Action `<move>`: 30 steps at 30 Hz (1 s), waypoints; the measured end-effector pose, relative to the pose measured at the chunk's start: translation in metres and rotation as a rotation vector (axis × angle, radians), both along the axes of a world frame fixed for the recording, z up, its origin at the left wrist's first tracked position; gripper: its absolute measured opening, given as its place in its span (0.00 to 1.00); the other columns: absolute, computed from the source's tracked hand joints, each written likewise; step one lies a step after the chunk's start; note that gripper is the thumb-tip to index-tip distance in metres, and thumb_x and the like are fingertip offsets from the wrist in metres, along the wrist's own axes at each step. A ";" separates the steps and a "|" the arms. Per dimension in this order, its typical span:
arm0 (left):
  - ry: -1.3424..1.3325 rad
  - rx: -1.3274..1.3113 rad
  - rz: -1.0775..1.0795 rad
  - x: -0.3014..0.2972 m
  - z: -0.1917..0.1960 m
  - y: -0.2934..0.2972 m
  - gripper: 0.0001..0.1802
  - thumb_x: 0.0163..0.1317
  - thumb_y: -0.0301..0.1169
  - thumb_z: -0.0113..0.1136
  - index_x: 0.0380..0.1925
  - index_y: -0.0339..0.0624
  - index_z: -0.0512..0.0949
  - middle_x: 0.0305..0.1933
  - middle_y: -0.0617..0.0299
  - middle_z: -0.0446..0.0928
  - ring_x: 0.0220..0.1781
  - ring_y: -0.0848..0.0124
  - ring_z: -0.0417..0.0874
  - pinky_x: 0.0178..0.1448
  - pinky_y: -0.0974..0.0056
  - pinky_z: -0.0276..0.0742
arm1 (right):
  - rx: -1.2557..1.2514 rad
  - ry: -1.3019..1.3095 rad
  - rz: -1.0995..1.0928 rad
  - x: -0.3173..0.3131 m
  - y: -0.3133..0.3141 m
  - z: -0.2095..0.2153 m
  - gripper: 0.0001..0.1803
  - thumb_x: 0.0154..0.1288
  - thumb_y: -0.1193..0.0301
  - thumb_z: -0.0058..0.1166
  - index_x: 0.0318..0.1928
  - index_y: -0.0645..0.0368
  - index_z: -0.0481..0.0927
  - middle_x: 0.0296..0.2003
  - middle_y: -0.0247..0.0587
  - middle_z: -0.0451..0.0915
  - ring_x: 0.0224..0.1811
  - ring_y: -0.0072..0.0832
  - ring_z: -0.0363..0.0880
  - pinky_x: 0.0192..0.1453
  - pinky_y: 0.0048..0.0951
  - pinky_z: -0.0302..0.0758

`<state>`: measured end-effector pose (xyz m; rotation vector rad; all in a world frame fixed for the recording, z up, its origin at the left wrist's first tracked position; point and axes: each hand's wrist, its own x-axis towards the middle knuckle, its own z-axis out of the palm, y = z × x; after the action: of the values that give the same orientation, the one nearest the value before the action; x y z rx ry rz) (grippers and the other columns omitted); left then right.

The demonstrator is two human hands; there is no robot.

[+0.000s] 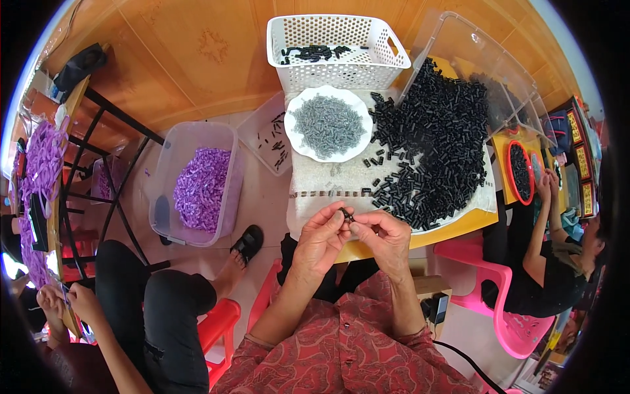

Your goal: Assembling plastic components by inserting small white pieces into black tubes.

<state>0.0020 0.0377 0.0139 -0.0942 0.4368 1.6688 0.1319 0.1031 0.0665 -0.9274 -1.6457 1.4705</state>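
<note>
Near the table's front edge my two hands meet, fingertips almost touching. Between the thumb and fingers of my left hand (321, 240) is a small black tube-like piece (346, 215). My right hand (382, 238) pinches close against that piece; what its fingertips hold, if anything, is too small to make out. Just beyond my hands stands a white scalloped plate (293, 140) heaped with small clear grey pieces (330, 125). To the right spreads a big pile of short black tubes (433, 154), with several loose ones at its left edge.
A white perforated basket (341, 75) with some black tubes stands at the back, beside a clear tipped bin (453, 29). On the floor left is a tub (231, 190) of purple pieces. People sit on both sides; a pink chair (502, 295) is at right.
</note>
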 end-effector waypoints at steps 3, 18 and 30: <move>0.006 -0.003 0.012 -0.001 0.001 0.000 0.14 0.70 0.23 0.58 0.54 0.37 0.78 0.50 0.54 0.82 0.44 0.73 0.82 0.50 0.69 0.79 | 0.006 -0.005 0.002 -0.002 -0.001 0.001 0.07 0.62 0.83 0.63 0.42 0.65 0.85 0.35 0.38 0.85 0.35 0.18 0.82 0.37 0.17 0.76; 0.085 0.062 0.024 0.002 -0.006 0.000 0.15 0.70 0.23 0.57 0.55 0.36 0.78 0.51 0.52 0.82 0.44 0.70 0.82 0.50 0.66 0.80 | 0.060 -0.031 -0.024 -0.004 -0.003 -0.001 0.07 0.61 0.83 0.63 0.40 0.65 0.85 0.35 0.38 0.85 0.34 0.17 0.81 0.36 0.18 0.76; 0.134 0.068 0.041 0.003 0.002 -0.002 0.15 0.70 0.25 0.57 0.56 0.36 0.78 0.50 0.53 0.82 0.42 0.71 0.83 0.49 0.64 0.81 | -0.100 0.127 -0.002 -0.005 -0.007 0.001 0.10 0.61 0.85 0.63 0.44 0.68 0.84 0.35 0.39 0.85 0.36 0.20 0.83 0.41 0.19 0.79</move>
<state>0.0049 0.0359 0.0155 0.0594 0.4809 1.7352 0.1270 0.0966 0.0678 -0.8711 -1.4910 1.5885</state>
